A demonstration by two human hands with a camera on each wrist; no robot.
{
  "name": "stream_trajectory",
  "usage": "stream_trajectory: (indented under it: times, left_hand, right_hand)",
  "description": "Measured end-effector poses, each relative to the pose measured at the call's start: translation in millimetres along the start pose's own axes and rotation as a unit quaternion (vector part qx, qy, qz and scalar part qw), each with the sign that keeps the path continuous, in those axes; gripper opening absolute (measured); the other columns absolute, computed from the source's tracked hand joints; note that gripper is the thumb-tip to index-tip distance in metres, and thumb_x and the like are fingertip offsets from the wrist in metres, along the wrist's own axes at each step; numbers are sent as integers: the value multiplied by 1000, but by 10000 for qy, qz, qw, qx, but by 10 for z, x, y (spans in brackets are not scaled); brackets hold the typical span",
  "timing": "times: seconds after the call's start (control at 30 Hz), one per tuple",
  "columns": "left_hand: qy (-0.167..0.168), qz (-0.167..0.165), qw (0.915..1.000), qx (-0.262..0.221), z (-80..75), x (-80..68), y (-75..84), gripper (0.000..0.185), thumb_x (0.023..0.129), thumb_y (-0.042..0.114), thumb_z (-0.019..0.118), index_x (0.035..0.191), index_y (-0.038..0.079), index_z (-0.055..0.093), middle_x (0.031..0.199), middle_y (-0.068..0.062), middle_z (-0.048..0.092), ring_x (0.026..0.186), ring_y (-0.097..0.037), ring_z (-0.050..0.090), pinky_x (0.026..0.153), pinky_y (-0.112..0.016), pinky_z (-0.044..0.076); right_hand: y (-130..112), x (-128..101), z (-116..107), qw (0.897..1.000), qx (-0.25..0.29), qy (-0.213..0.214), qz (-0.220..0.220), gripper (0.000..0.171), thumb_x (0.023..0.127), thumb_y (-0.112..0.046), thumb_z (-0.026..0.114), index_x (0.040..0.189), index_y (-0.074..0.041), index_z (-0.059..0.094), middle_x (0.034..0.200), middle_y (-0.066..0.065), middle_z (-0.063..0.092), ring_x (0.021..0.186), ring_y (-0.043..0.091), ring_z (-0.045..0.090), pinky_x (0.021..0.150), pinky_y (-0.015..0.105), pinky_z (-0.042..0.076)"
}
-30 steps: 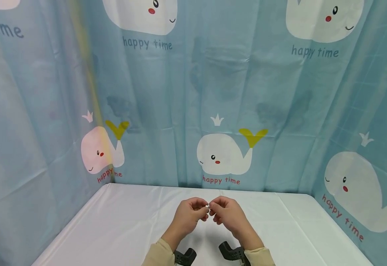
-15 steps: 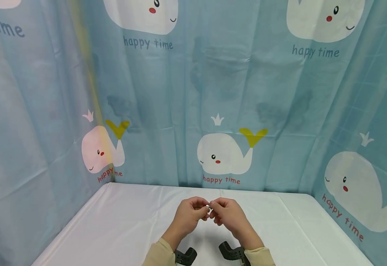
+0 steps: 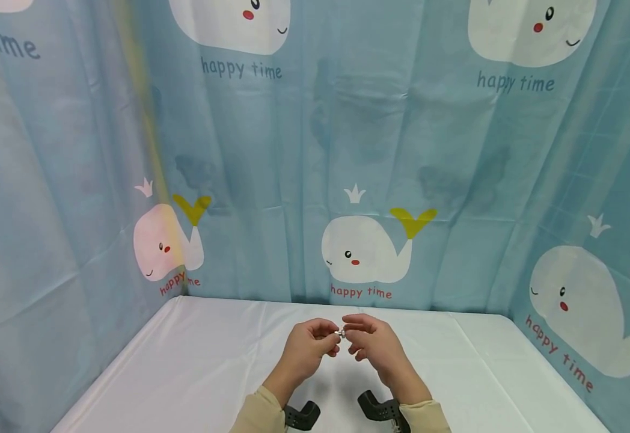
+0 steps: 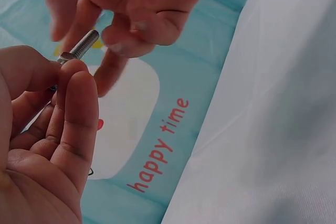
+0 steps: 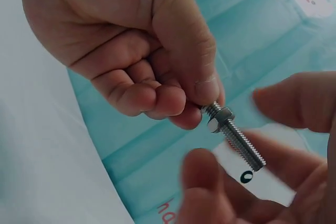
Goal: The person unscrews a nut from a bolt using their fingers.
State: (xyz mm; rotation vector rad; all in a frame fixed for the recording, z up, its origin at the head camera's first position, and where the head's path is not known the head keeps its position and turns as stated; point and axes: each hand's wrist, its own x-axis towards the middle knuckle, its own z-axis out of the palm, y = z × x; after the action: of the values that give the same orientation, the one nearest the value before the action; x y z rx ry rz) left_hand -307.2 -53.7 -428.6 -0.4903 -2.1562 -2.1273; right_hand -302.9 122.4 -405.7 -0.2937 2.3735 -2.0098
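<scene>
- Two hands meet above the near edge of the white worktop [image 3: 196, 361], with a small bolt [image 5: 237, 139] between them.
- Left hand [image 3: 306, 349] pinches the bolt's head end between thumb and curled fingers; a nut [image 5: 220, 118] sits on the thread just beside them.
- Right hand [image 3: 371, 343] is loosely spread around the free threaded end, fingertips near it but not gripping.
- Risk: the pinch covers only a short end, so a sideways knock from the right hand's fingers could tip the bolt out and drop it onto the worktop.
- Risk: the nut could bind if turned crooked.
</scene>
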Motion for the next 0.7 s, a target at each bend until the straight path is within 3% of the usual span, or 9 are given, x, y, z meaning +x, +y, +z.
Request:
stream_trajectory:
  times: [0.13, 0.23, 0.37, 0.47, 0.6, 0.7]
  left_hand:
    - [-61, 6, 9999, 109, -5, -6, 6, 10, 90, 7, 71, 98, 2, 71, 83, -9, 69, 69, -21, 67, 66, -32, 58]
    - [-87, 13, 9998, 186, -3, -9, 6, 9, 89, 7, 71, 98, 3, 72, 81, -6, 69, 68, -20, 67, 66, -32, 58]
    - [-42, -7, 9998, 174, -1, -17, 12, 9, 91, 8, 71, 99, 3, 71, 83, -6, 69, 69, -19, 67, 66, -32, 58]
    - [44, -6, 9999, 130, -4, -17, 16, 10, 91, 8, 71, 99, 2, 71, 84, -9, 69, 70, -20, 67, 67, -33, 58]
    - [57, -22, 9999, 87, -6, -8, 12, 10, 91, 9, 72, 98, 2, 71, 86, -13, 69, 70, -20, 67, 67, -33, 58]
    - [9, -45, 9999, 116, -3, -2, 7, 8, 91, 9, 71, 97, 4, 72, 85, -14, 69, 69, -20, 67, 67, -32, 58]
  right_hand:
    - [-7, -14, 14, 9996, -105, -270, 49, 34, 99, -35, 63, 107, -3, 72, 87, 11, 70, 60, 19, 59, 54, 30, 50]
    - [-8, -18, 22, 9992, -247, -304, -55, 31, 99, -32, 64, 99, -3, 73, 79, 10, 69, 60, 19, 58, 54, 29, 49]
    - [-9, -13, 22, 9992, -359, -153, -129, 19, 93, -17, 70, 107, -5, 74, 91, 10, 69, 68, 22, 60, 59, 33, 51]
    - [-19, -12, 22, 9992, -399, -47, -85, 31, 87, -11, 74, 117, -6, 72, 106, 10, 69, 76, 23, 62, 62, 35, 53]
    - [-31, -19, 25, 9998, -212, 0, 31, 35, 91, -20, 72, 123, -5, 68, 108, 11, 68, 74, 23, 62, 61, 35, 53]
    - [-29, -25, 30, 9999, -150, 20, 32, 30, 97, -29, 66, 114, -4, 70, 97, 10, 69, 65, 21, 58, 58, 32, 51]
